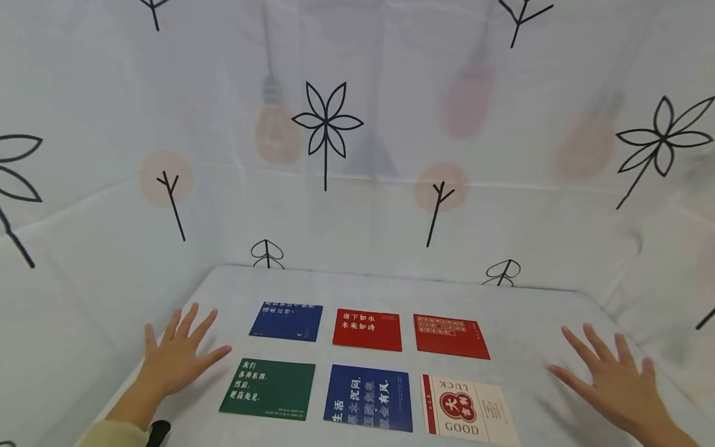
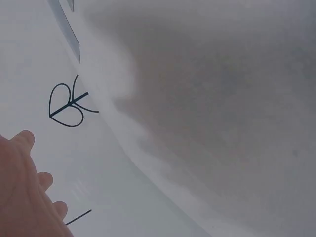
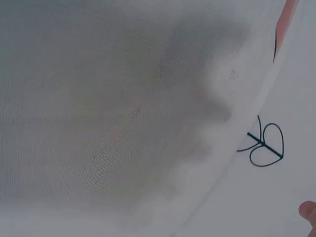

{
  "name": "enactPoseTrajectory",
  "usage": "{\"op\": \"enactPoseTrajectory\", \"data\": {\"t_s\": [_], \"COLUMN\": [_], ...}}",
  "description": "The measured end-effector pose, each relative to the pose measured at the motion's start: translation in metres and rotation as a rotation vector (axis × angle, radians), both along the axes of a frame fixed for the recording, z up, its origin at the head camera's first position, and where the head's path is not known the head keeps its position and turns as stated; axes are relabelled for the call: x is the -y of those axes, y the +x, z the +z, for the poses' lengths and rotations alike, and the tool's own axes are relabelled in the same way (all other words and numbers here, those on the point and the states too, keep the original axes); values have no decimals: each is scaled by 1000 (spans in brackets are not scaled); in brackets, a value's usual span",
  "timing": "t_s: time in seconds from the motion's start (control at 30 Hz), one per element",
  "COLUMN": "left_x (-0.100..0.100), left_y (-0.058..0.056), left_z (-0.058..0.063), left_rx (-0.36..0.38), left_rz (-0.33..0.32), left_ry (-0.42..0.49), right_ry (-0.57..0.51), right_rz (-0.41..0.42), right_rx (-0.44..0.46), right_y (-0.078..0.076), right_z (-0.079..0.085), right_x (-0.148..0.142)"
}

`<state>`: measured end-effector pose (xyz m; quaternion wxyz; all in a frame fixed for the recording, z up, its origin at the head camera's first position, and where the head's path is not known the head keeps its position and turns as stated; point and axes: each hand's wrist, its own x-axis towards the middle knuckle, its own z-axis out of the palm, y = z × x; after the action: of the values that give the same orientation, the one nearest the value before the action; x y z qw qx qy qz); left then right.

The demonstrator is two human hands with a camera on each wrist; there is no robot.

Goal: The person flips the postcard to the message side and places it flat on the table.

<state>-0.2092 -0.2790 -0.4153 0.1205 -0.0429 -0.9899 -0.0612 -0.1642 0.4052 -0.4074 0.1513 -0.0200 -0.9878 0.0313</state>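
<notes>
Two rows of printed cards lie flat on the white table. The back row has a blue card, a red card with large white characters and a red card with a boxed grid of text. In front are a green card, a blue card with big lettering and a cream card with a red emblem. My left hand, fingers spread, is left of the green card. Likewise spread, my right hand is right of the cream card. Neither holds anything.
White cloth with black plant drawings hangs behind the table and along both sides. Pale lamp shapes show on it. A dark band sits at the left wrist, by a light sleeve.
</notes>
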Motion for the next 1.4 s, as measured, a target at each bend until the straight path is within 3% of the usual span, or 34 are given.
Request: {"op": "enactPoseTrajectory", "data": {"t_s": [0.27,0.73,1.4], "left_x": [-18,-55,-105], "left_y": [-6,-18,-33], "left_z": [6,19,21], "left_rx": [-34,-119,-144], "left_rz": [-44,-130,-230], "left_ry": [55,116,222], "right_ry": [-22,-77,-144], "right_rz": [-3,82,128], "right_rx": [25,-54,-136], "right_y": [-5,-13,-20], "right_z": [1,3,2], "right_x": [15,29,48]}}
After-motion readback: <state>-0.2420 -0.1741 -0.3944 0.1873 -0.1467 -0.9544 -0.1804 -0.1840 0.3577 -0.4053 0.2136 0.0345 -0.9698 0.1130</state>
